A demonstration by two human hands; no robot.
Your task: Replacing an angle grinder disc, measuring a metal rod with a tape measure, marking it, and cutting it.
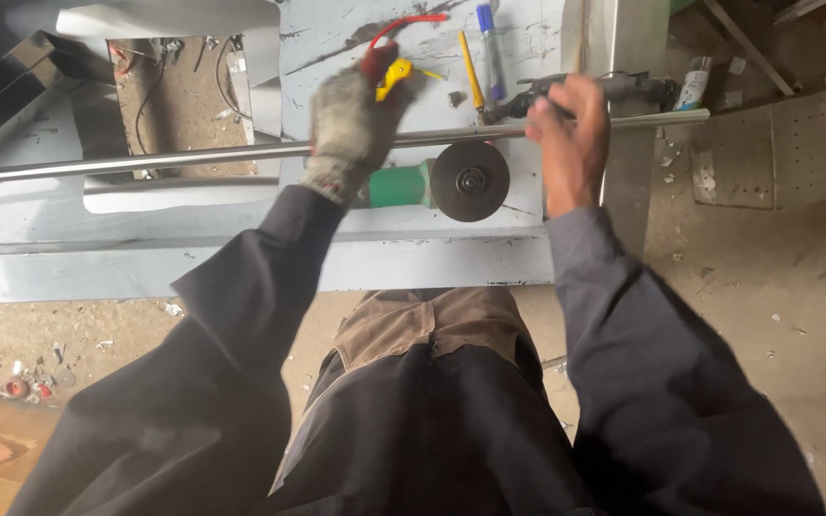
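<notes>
While the head camera is looking straight down over the person's dark sleeves, the left hand (351, 124), in a worn knitted glove with red fingertips, is hovering over the long metal rod (193, 156) that is lying across the pale workbench (241, 272). Its fingers are curling narrowly around a small yellow object (393, 76), blurred, perhaps a tape measure or a marking tool; I cannot tell which. The bare right hand (571, 139) is reaching over the same rod further along, fingers bent down on the far side of it. Whether they are closing on the rod or on the dark tool (623, 88) lying just behind it cannot be told.

The rod is resting on the bench top, running from the left edge of the view out past the bench's right end. Just beside it, on the near side and between the two hands, a green angle grinder (432, 182) is lying with its disc facing up, untouched. A yellow pencil (471, 72) and a blue marker (489, 48) are lying beyond the rod.

By my judgement the person is measuring or marking the rod, not yet cutting it. The next move calls for steadying the rod with the right hand and setting the yellow object squarely against it.
</notes>
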